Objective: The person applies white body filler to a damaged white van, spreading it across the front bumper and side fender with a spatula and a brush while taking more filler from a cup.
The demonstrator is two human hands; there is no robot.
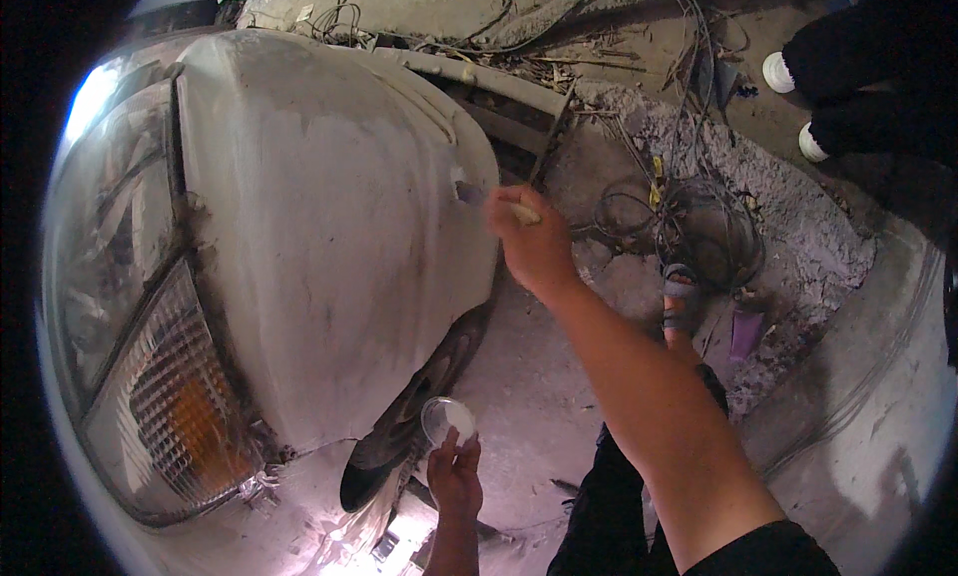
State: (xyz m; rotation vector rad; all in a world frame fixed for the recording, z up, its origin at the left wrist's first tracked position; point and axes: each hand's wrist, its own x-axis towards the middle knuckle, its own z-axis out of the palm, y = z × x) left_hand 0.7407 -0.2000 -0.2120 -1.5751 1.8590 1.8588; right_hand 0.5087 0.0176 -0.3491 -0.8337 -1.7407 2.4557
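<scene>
A pale, patchy car fender [319, 227] fills the left half of the head view. My right hand [532, 245] is closed around the light handle of a putty knife [470, 193], whose flat blade meets the fender near its outer edge. A small whitish patch shows beside the blade. Lower down, my left hand [456, 479] grips a round, clear plastic dish [431, 418] by its rim with the fingertips. White paste [460, 417] lies on one side of the dish. Behind the dish is the car's dark tyre [384, 451].
An orange-and-clear lamp [190, 416] sits beside the fender. Tangled cables [699, 227] lie on the ground beyond my sandalled foot [679, 296]. A purple object [744, 333] rests by a rough concrete ridge [798, 227]. Another person's legs [848, 57] in dark trousers stand at far right.
</scene>
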